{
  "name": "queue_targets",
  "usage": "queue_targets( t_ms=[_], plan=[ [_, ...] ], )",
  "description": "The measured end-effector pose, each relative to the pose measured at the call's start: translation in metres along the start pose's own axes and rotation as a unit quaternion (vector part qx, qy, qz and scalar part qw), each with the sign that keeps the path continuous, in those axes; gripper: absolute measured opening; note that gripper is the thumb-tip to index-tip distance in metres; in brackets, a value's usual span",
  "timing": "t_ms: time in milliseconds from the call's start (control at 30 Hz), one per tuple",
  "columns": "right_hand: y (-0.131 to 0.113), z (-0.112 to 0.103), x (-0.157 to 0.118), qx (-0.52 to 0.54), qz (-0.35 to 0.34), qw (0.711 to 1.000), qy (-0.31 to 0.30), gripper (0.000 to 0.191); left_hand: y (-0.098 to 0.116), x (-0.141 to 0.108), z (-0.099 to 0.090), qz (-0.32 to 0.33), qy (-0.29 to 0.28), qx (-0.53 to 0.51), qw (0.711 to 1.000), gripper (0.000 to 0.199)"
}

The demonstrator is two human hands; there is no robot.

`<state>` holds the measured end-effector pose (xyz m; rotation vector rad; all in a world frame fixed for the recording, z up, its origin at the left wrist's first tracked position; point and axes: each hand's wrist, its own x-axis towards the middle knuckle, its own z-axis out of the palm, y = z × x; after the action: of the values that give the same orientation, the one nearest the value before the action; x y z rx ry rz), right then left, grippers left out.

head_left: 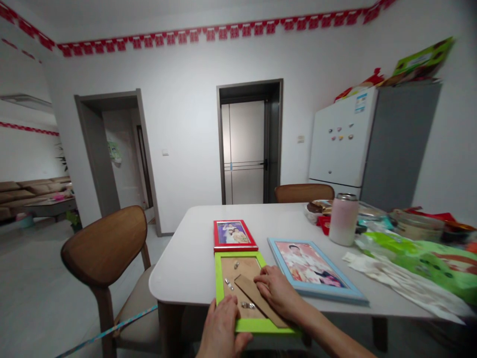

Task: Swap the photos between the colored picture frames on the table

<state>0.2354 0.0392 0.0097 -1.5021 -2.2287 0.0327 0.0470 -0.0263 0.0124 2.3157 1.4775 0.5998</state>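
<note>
A lime-green picture frame (219, 278) lies face down at the table's near edge, its brown backing board (228, 271) showing. Several small metal pieces (248, 305) sit on that board. A brown stand leg (249, 289) runs slantwise across it. My left hand (222, 325) grips the frame's near left side, fingers on top and thumb at the near edge. With fingers bent, my right hand (278, 293) holds the stand leg at its right side; the fingertips' contact is partly hidden. Just beyond is a red-framed photo (234, 234), and a blue-framed photo (313, 263) lies to the right.
On the white table (186, 258) stand a pink tumbler (343, 219), a green plastic package (421, 263) and white cloth gloves (395, 278) at the right. Wooden chairs are at the left (108, 243) and far side (304, 192). A fridge (343, 139) stands behind.
</note>
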Motion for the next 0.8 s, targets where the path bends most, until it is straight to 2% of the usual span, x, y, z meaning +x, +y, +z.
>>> queue_targets(
  t_ms=[367,500,600,700,800],
  plan=[
    [0.01,0.008,0.007,-0.009,0.053,0.999,0.012,0.024,-0.003,-0.002,0.006,-0.021,0.007,-0.006,1.0,0.054],
    [0.002,0.002,0.001,-0.008,0.05,0.999,0.015,0.026,-0.001,-0.002,0.004,-0.027,-0.001,-0.004,1.0,0.055],
    [-0.018,-0.004,-0.011,0.008,-0.004,1.0,0.019,0.026,-0.002,-0.002,0.004,-0.023,0.0,-0.003,1.0,0.054],
    [-0.038,-0.007,-0.022,0.032,-0.073,0.997,-0.016,0.024,-0.003,-0.002,0.007,-0.017,0.007,-0.003,1.0,0.054],
    [-0.048,-0.01,-0.029,0.035,-0.105,0.993,-0.034,0.024,-0.005,-0.002,0.009,-0.019,0.012,-0.004,1.0,0.052]
  ],
)
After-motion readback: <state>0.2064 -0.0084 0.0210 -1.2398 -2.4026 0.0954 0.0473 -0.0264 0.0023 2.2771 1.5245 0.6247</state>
